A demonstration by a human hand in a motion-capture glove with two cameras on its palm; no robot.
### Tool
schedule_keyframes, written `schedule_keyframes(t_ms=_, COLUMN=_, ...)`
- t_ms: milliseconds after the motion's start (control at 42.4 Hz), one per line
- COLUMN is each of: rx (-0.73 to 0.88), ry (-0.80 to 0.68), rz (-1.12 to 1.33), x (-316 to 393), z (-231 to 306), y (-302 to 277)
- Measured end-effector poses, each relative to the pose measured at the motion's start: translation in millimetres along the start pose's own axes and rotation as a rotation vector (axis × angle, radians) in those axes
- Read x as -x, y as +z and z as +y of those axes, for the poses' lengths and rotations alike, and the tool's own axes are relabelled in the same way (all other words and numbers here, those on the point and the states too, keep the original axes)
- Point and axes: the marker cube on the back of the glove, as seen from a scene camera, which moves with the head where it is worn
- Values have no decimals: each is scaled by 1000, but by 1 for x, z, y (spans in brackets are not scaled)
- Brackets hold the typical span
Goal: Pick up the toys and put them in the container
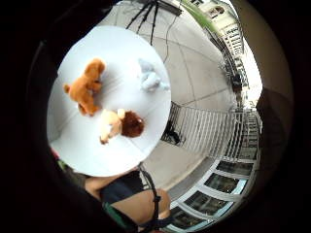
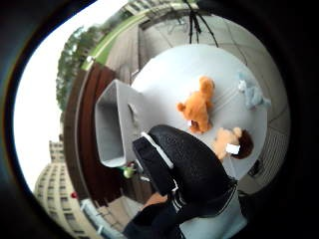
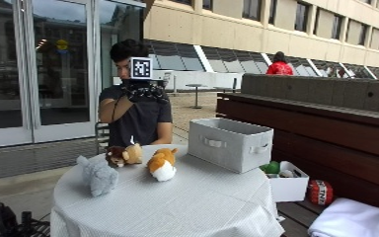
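A person is holding the black-gloved right hand (image 3: 143,91) raised near the face, well above the round white-clothed desk (image 3: 196,207); whether its fingers are apart is impossible to tell. Three plush toys are lying on the desk: a grey one (image 3: 98,177), a brown-maned one (image 3: 124,155) and an orange-and-white one (image 3: 161,164), beside the grey fabric container (image 3: 230,143).

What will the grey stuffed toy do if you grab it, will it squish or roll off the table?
The grey stuffed toy looks plush and fluffy, so it will probably squish and flop a little in the gloved right hand. It likely feels light for its bulk. It sits near the table's edge, but its soft, lumpy shape makes rolling unlikely; a push might just tip it over.
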Motion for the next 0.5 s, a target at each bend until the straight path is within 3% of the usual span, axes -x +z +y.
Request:
schedule_keyframes(t_ms=165, rx=90, ry=-47, rz=-25, x=4, z=6, y=-2)
schedule_keyframes(t_ms=354, rx=31, ry=-148, rz=-25, x=17, z=-26, y=17)
schedule_keyframes(t_ms=495, rx=144, ry=-199, rz=-34, x=34, z=-59, y=100)
